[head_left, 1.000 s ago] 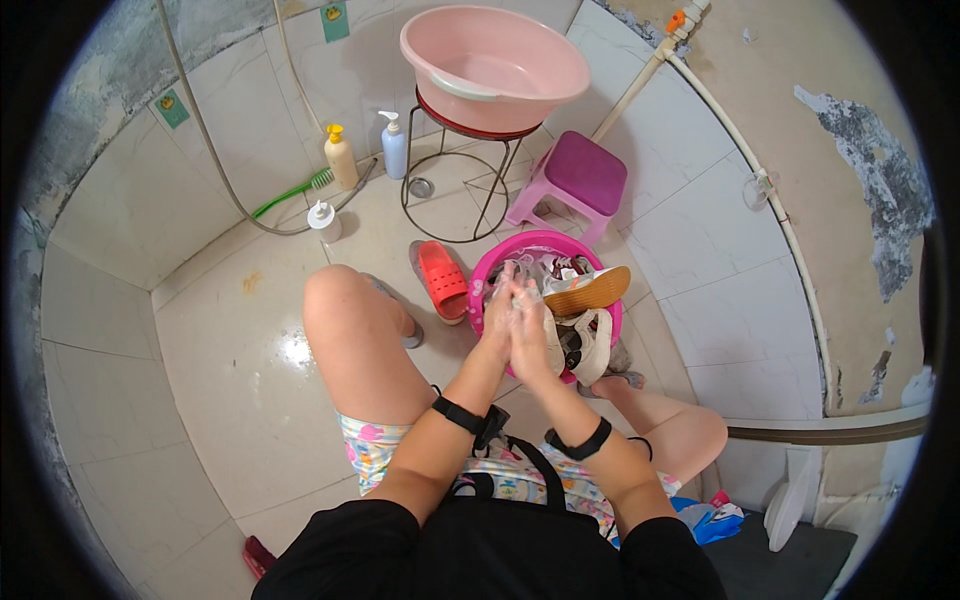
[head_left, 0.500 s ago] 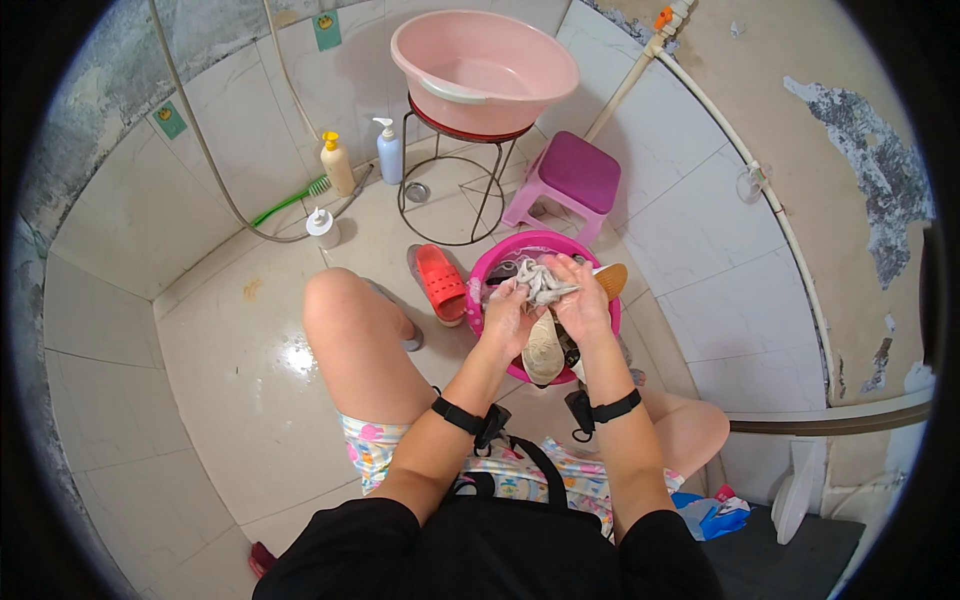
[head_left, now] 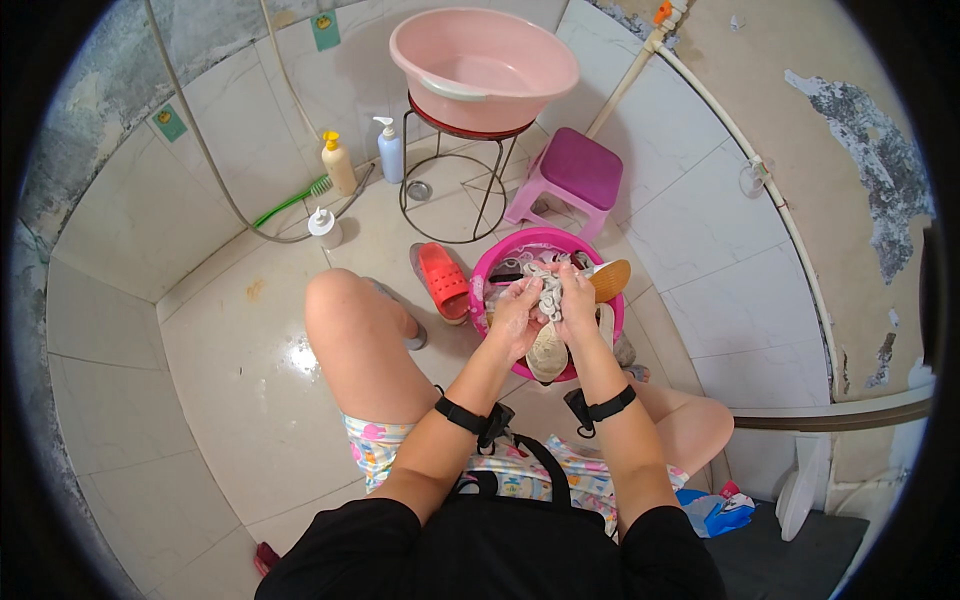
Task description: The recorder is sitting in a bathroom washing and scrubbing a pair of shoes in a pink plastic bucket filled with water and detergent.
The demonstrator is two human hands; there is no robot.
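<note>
A bunch of wet, whitish shoelaces (head_left: 549, 297) is gathered between my two hands, above the bright pink basin (head_left: 480, 262). My left hand (head_left: 515, 315) closes on the bunch from the left, and my right hand (head_left: 577, 305) presses it from the right with bent fingers. Inside the basin, below my hands, lies a shoe with a pale, dirty sole (head_left: 547, 354). Another shoe with a tan sole (head_left: 611, 281) leans over the right rim. Suds cling to the basin's inner wall; the rest of its contents is partly hidden by my hands.
Beyond the basin stand a pink stool with a purple seat (head_left: 581, 166) and a wire stand (head_left: 500, 190) bearing a large pale pink tub (head_left: 420, 80). A red slipper (head_left: 443, 278) lies left of the basin. Pump bottles (head_left: 338, 165) and a green brush (head_left: 285, 206) sit by the wall.
My right hand has turned from an open palm to fingers curled in on the laces. Both hands are now closer together, squeezing the bunch.
</note>
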